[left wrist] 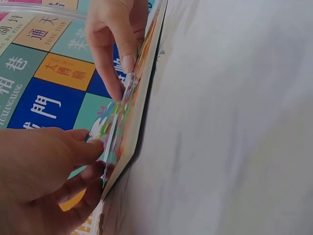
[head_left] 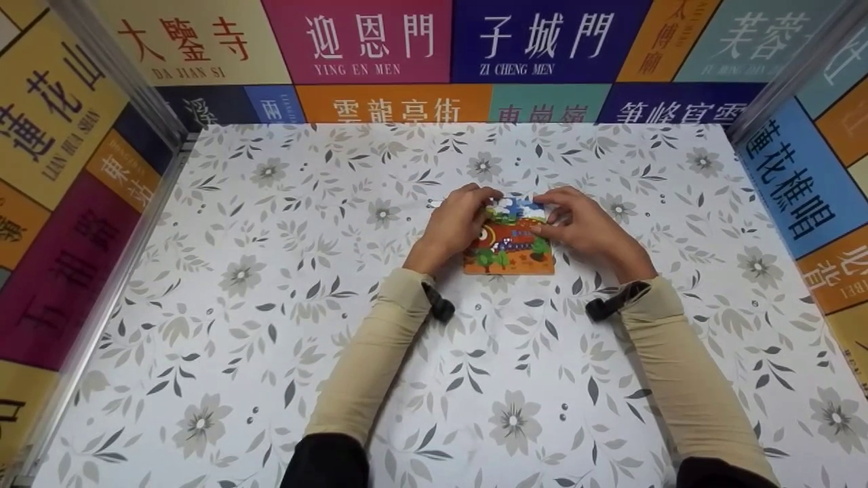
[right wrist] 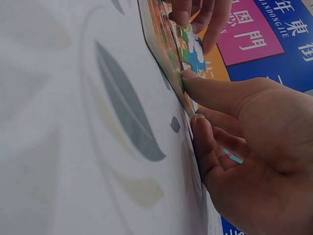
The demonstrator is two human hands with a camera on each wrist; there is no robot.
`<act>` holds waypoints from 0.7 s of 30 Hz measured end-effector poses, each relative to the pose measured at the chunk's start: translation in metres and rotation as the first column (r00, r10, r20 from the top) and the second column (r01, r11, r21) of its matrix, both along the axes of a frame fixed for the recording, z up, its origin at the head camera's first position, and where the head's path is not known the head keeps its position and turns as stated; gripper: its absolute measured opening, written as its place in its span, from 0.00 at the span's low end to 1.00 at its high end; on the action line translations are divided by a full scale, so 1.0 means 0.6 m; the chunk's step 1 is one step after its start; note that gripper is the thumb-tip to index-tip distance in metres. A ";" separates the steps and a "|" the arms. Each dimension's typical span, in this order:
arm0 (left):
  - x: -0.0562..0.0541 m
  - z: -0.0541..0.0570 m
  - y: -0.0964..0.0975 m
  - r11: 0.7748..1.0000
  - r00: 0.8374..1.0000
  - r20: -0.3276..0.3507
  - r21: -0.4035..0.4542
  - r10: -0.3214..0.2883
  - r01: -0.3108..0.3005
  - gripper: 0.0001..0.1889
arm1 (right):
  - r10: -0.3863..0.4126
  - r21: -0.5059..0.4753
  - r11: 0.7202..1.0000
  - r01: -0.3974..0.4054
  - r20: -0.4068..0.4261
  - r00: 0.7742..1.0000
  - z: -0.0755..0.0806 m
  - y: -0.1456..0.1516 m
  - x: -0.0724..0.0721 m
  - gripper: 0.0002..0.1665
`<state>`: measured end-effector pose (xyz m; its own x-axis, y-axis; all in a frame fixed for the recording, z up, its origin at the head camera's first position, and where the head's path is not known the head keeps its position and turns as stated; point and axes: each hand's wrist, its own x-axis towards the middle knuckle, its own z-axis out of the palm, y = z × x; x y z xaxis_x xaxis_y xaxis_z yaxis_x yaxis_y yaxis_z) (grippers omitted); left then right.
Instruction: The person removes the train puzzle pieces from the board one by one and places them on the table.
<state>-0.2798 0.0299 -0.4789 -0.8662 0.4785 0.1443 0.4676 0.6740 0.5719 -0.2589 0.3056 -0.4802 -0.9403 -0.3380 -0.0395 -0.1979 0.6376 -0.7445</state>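
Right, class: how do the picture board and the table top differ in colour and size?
The picture board is brightly printed in orange, red, blue and green; the table top is white with grey and beige patterning. The picture board is small, while the table top spreads well beyond it. Both show plants.

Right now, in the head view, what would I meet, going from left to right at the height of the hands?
Purple wall panel, left hand, picture board, right hand, light-blue wall panel.
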 end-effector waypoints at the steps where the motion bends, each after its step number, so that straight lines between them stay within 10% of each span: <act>1: 0.000 0.000 -0.001 1.000 1.000 -0.002 -0.002 0.006 -0.006 0.17 | 0.000 0.000 1.000 0.000 0.001 1.000 0.000 0.000 0.000 0.35; 21: -0.006 0.010 -0.071 0.986 0.997 0.010 0.144 0.077 -0.077 0.19 | -0.025 0.016 1.000 0.025 0.030 0.999 0.001 -0.001 0.000 0.35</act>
